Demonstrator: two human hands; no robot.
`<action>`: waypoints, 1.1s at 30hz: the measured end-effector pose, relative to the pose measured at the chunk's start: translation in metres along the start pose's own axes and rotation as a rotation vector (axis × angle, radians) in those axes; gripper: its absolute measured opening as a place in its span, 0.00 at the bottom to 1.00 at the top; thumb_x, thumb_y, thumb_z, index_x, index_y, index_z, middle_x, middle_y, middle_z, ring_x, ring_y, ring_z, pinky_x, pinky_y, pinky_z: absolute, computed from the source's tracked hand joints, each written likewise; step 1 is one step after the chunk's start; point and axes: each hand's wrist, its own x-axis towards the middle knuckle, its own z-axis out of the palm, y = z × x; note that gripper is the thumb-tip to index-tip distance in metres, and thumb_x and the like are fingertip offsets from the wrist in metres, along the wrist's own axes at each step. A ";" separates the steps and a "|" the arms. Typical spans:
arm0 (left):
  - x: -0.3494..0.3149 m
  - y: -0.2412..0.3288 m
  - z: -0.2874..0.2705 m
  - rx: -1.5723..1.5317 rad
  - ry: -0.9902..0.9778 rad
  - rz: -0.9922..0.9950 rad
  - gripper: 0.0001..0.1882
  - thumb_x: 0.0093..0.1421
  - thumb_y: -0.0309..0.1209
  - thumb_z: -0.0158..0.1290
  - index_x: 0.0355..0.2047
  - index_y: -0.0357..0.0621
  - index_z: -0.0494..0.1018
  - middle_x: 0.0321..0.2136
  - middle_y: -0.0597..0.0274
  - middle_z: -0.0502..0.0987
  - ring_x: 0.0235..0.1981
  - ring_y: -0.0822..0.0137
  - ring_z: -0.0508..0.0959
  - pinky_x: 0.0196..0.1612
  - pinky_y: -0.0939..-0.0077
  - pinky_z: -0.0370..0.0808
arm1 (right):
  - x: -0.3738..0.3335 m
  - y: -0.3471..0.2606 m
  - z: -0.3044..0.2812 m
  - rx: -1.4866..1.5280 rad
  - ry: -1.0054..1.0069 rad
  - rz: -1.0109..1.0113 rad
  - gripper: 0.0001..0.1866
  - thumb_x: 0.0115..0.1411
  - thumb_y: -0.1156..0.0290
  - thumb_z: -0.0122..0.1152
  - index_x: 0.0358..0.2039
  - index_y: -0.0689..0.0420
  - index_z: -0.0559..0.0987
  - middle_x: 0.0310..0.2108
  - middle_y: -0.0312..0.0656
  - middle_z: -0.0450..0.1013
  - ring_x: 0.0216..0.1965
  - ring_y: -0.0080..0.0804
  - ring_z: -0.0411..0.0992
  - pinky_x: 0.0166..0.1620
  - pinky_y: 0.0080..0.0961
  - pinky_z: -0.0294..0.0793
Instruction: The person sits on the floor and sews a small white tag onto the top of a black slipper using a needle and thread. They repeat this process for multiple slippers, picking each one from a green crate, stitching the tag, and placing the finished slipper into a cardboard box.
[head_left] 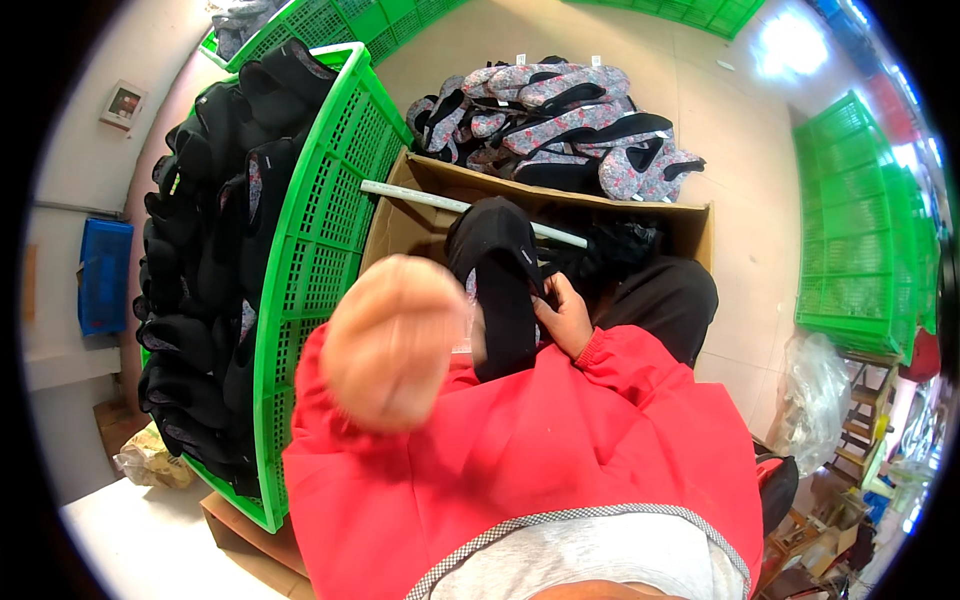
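Observation:
A soft black fabric shoe (pixel 508 300) with a small pale label and a bit of floral lining lies in my lap, toe end away from me. My right hand (pixel 567 315) pinches its right edge, with thumb and fingers bent on the fabric. My left hand (pixel 395 340) is lifted to the left of the shoe, close to the camera and smeared by motion, so its fingers are not clear. Beyond my knees, a heap of floral-patterned fabric shoes (pixel 580 120) with black parts and white tags rests by an open cardboard box (pixel 440 175).
A green plastic crate (pixel 325 200) at left is piled with black fabric shoes (pixel 215 270). A white rod (pixel 430 198) lies across the box, which holds dark material. Green crates (pixel 850 230) and a clear plastic bag (pixel 812 400) stand at right; a wooden rack (pixel 858 415) is behind the bag.

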 end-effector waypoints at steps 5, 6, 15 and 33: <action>0.056 0.088 -0.014 0.094 -0.289 0.322 0.06 0.57 0.34 0.56 0.34 0.60 0.82 0.36 0.71 0.81 0.33 0.76 0.77 0.31 0.81 0.71 | 0.003 0.021 0.007 0.025 0.010 -0.057 0.12 0.58 0.74 0.65 0.35 0.61 0.69 0.24 0.38 0.67 0.27 0.22 0.64 0.33 0.22 0.68; 0.057 0.089 0.006 0.083 -0.090 0.328 0.06 0.56 0.35 0.60 0.33 0.52 0.82 0.32 0.68 0.80 0.29 0.75 0.76 0.27 0.83 0.70 | 0.002 0.023 0.006 0.007 0.018 -0.068 0.12 0.58 0.73 0.65 0.35 0.60 0.69 0.24 0.38 0.67 0.27 0.21 0.64 0.33 0.22 0.67; 0.063 0.089 0.046 -0.045 0.190 0.396 0.06 0.51 0.30 0.61 0.28 0.43 0.78 0.23 0.66 0.76 0.20 0.74 0.72 0.21 0.84 0.67 | -0.002 0.007 0.006 0.026 -0.005 -0.052 0.12 0.60 0.74 0.65 0.33 0.59 0.68 0.23 0.31 0.65 0.27 0.17 0.61 0.30 0.20 0.66; 0.060 0.083 0.032 -0.118 0.030 0.423 0.12 0.51 0.34 0.62 0.31 0.39 0.78 0.22 0.63 0.75 0.17 0.72 0.72 0.19 0.83 0.68 | -0.002 0.014 0.006 0.106 -0.022 -0.059 0.11 0.60 0.75 0.64 0.34 0.59 0.68 0.26 0.30 0.64 0.28 0.16 0.61 0.33 0.18 0.65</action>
